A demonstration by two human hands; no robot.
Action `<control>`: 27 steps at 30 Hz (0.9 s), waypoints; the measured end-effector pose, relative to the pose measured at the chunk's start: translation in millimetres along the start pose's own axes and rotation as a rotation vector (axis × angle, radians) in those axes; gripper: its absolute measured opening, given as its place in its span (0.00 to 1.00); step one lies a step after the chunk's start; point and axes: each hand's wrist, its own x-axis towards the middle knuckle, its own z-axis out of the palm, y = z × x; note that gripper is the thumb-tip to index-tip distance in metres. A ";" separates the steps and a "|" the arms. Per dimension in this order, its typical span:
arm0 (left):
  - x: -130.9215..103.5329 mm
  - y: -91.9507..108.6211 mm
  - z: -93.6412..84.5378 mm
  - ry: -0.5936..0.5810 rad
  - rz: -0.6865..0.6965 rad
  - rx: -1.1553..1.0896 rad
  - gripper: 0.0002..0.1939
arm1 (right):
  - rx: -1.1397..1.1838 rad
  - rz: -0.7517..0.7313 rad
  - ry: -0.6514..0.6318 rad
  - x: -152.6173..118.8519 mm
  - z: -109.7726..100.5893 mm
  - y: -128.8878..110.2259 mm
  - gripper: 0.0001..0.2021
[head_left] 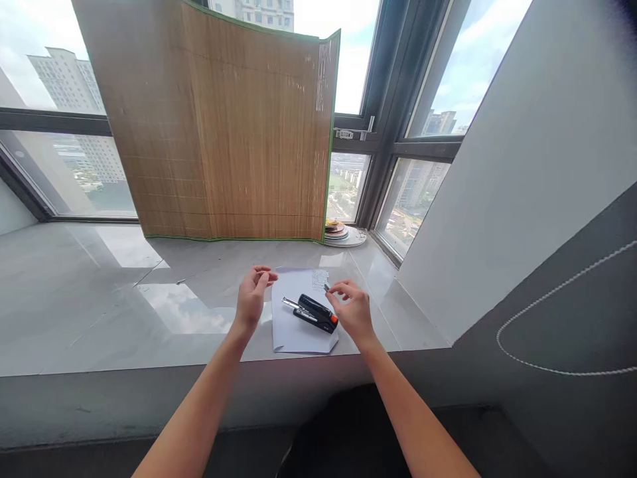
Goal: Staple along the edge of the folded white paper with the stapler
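A black stapler (316,313) with an orange end lies on white paper (291,338), its top swung away from the metal staple channel. Above the stapler, my right hand (352,307) is closed in a pinch on a small dark strip (326,288) that looks like staples. My left hand (253,297) hovers by the paper's upper left corner, its fingers loosely curled and apart, with nothing visible in them. Small dark marks (320,279) cover a patch near the paper's upper right corner; I cannot tell what they are.
A bamboo mat (259,146) with green edging leans against the window behind the paper. Stacked plates (351,237) stand at its right foot. A small fragment (180,281) lies on the tiled sill (99,318). At right hangs a white beaded cord (527,368).
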 end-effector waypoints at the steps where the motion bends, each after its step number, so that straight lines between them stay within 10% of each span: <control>1: 15.3 -12.5 -9.2 0.031 -0.003 0.293 0.09 | -0.109 0.031 0.007 10.6 -7.1 20.7 0.05; 4: 52.3 -52.0 -28.3 -0.050 0.038 0.963 0.14 | -0.381 0.119 -0.054 42.9 -21.7 81.0 0.06; 10: 71.4 -97.8 -31.1 -0.191 0.022 1.306 0.25 | -0.586 0.196 -0.140 96.0 -12.2 140.6 0.09; 18: 68.9 -96.8 -32.4 -0.086 0.151 1.370 0.18 | -0.569 0.176 -0.123 127.6 19.6 158.3 0.12; 27: 75.1 -106.2 -31.9 -0.238 0.072 1.337 0.24 | -0.467 0.174 -0.065 86.2 12.5 138.5 0.14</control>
